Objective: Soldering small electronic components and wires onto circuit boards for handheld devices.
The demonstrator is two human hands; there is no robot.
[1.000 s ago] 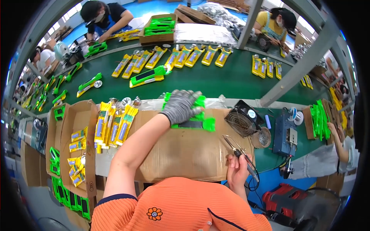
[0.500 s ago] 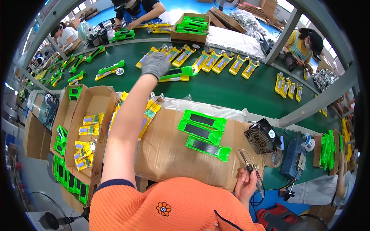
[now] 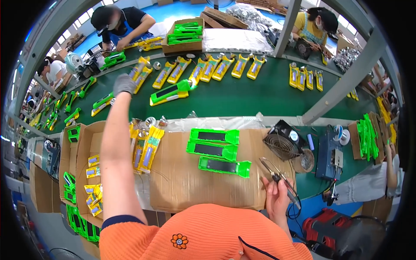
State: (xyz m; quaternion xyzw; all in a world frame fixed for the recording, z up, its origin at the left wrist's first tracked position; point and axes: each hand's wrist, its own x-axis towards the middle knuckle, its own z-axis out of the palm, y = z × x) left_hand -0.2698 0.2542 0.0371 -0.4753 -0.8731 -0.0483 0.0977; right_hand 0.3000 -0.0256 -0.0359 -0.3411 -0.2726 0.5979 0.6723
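Observation:
My left hand [image 3: 124, 84], in a grey glove, reaches far over the green belt. It is beside a green-and-yellow unit [image 3: 102, 101] and just short of some yellow holders [image 3: 141, 77]; its fingers are too hidden to show a grip. My right hand [image 3: 277, 198] is closed around a soldering iron [image 3: 275, 176], tip pointing up and left over the cardboard. Three green casings with dark panels lie on the cardboard sheet [image 3: 182, 186]: an upper casing [image 3: 214, 136], a middle casing [image 3: 212, 150] and a lower casing [image 3: 224, 166].
Yellow holders with wires [image 3: 148, 149] lie left of the casings. A black fan [image 3: 284, 141], a round tin [image 3: 303, 161] and a blue soldering station [image 3: 330, 160] stand right. Open cartons [image 3: 89, 138] sit left. Another green-and-yellow unit [image 3: 170, 92] rests on the belt. Co-workers sit opposite.
My left hand has moved left along the belt, away from the nearer green-and-yellow unit. The view has shifted somewhat. My right hand still holds the soldering iron.

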